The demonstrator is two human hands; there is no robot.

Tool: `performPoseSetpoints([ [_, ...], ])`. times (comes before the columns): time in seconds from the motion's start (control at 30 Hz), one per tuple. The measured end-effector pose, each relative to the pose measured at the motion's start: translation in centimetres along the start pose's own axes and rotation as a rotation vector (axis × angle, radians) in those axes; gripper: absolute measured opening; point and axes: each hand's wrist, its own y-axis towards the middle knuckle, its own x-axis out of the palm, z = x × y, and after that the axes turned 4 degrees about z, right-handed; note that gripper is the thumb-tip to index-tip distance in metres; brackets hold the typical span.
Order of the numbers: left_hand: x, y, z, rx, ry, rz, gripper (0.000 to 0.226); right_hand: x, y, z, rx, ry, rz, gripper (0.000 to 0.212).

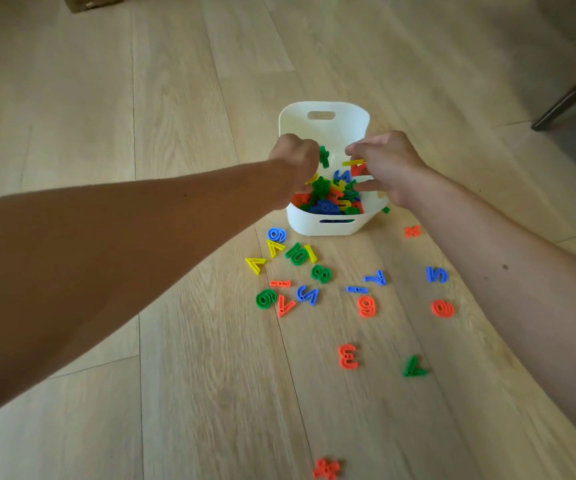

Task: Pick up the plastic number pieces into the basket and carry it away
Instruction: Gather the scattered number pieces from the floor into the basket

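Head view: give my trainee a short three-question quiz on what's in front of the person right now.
1. True or false: the white basket already holds pieces.
2. Which piece lies nearest the bottom edge: (a) the green 7, (b) the orange 3, (c) the orange symbol?
3. Where are the left hand and right hand?

Key:
1. True; it holds mixed colours.
2. c.
3. Both over the basket's opening, each with pieces at its fingers.

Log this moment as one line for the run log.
hands: left, right over basket | releasing pieces | basket: part full | floor: many pieces left
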Motion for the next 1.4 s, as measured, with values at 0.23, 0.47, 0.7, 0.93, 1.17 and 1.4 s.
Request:
performPoseSetpoints([
  [0.23,-1.2,-0.8,0.6,0.098,-0.067,-0.025,0.027,0.0,-1.5,0.1,-0.09,0.009,0.068,0.025],
  [0.47,-7.0,-3.6,-6.7,0.472,0.075,0.207,0.029,1.4,-10.1,6.3,-0.432,0.106,0.13,0.016],
  [0.7,-8.2,-1.9,-13.4,0.684,0.887,-0.169,0.068,4.9,-12.4,12.9,-0.484,-0.486,-0.143,0.041],
  [0.93,-7.0,-0.9,-13.7,0.794,1.283,-0.396,0.069,6.2,-11.9,12.2,-0.636,-0.706,-0.282,0.052],
  [1.17,-8.3,-2.0,-14.2,0.86,1.18,-0.391,0.068,5.2,-11.3,11.6,-0.58,-0.772,-0.354,0.082],
  [1.4,-7.8,-3.3,-15.4,0.808,1.224,-0.348,0.1,6.2,-11.2,11.8,-0.606,-0.881,-0.332,0.085],
])
